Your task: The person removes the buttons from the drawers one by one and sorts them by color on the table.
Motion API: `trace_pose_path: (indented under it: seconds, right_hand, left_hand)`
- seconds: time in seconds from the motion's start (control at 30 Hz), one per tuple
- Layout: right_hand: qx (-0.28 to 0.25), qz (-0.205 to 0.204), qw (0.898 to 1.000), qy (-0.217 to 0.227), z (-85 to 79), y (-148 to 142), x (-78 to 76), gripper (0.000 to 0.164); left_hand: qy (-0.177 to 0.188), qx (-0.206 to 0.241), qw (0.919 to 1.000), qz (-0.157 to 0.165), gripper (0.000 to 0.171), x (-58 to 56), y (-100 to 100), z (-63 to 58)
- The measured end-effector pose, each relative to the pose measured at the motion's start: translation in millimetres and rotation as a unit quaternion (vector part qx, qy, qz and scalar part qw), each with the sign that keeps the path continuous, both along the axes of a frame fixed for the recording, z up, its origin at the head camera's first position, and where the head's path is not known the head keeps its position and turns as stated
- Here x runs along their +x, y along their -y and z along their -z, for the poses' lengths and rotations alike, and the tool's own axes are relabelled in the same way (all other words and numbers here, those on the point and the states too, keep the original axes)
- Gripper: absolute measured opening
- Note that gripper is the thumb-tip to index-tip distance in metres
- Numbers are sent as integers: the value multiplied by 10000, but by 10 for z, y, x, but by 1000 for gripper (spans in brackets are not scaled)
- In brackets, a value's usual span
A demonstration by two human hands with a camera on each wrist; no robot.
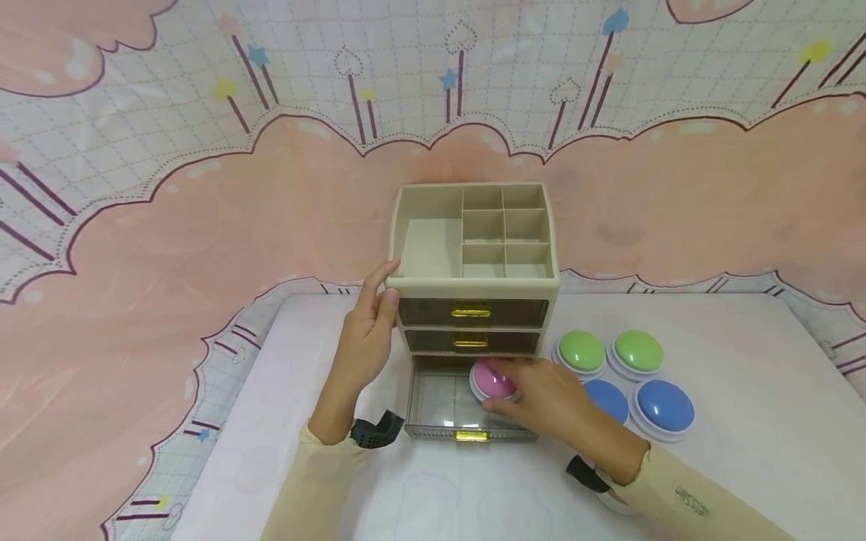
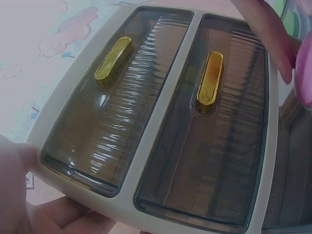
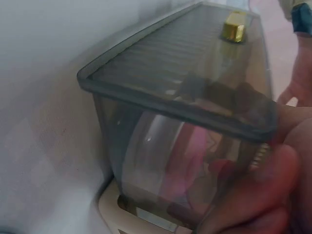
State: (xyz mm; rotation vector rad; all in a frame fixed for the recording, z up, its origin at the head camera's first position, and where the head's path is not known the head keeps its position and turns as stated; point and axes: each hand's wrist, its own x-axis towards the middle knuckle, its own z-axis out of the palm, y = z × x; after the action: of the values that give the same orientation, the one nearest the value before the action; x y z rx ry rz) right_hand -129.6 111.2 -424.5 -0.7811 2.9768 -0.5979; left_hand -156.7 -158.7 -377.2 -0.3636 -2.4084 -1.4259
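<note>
A cream desktop organizer (image 1: 473,285) with smoky drawers and gold handles stands in the middle of the table. Against its left side rests my left hand (image 1: 361,342), index finger at the upper rim and thumb by the front corner. The bottom drawer (image 1: 433,432) is pulled out. Inside it, at the right, my right hand (image 1: 551,398) grips a pink dome button (image 1: 492,380) with a white base. Through the drawer's clear wall, the right wrist view shows the pink button (image 3: 187,158) tilted on edge relative to that camera. Part of it is hidden behind fingers.
Two green dome buttons (image 1: 582,351) and two blue ones (image 1: 666,406) lie right of the organizer, one blue partly behind my right arm. Another pale round base (image 1: 617,502) shows beneath the right sleeve. The two upper drawers (image 1: 507,312) are closed. A patterned cloth hangs behind.
</note>
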Motion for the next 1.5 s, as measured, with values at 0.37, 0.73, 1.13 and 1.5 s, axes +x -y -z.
trace_pose_path:
  seconds: [0.37, 0.73, 1.13, 1.5]
  right_hand:
    - [176, 63, 9996, 192, 92, 38, -48, 65]
    - [241, -259, 9986, 385, 173, 43, -45, 77]
    - [237, -167, 9995, 121, 195, 47, -46, 73]
    - [198, -59, 9993, 308, 203, 41, -85, 77]
  left_hand:
    - [-13, -7, 10000, 9, 43, 6, 13, 40]
    - [-24, -30, 10000, -11, 43, 22, 8, 28]
    - [-28, -69, 10000, -4, 42, 6, 0, 4]
    - [0, -39, 10000, 1, 42, 8, -6, -17]
